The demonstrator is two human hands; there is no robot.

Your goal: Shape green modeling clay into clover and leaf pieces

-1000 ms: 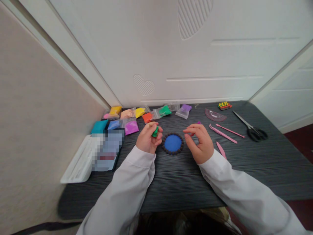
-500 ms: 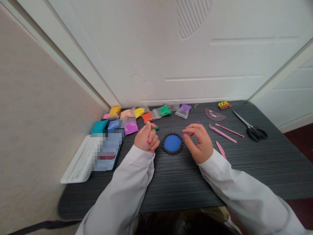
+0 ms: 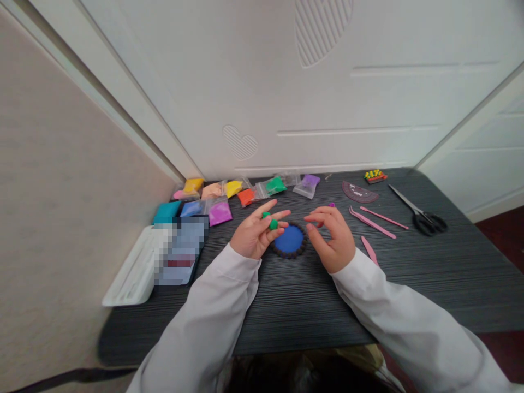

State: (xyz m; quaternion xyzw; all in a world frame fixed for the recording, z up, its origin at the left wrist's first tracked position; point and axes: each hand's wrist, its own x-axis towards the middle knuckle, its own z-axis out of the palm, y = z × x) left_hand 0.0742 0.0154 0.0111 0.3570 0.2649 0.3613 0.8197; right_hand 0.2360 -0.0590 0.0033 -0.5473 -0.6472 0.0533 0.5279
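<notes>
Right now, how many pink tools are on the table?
3: the tweezers right of the right hand, the thin stick just beyond, and the knife by the right sleeve. More could be hidden.

Table centre: round blue disc with dark beaded rim (image 3: 289, 241), on dark wood-grain table (image 3: 295, 305).
Left hand (image 3: 254, 234): at the disc's left, green clay-like lump (image 3: 273, 224) among its fingers.
Right hand (image 3: 333, 240): just right of the disc.
Rear left: clear plastic bags of coloured material (image 3: 275, 186), before white panelled wall (image 3: 327, 98).
Right side: pink curved-tip tweezers (image 3: 374, 224), left of black-handled metal scissors (image 3: 428, 221).
</notes>
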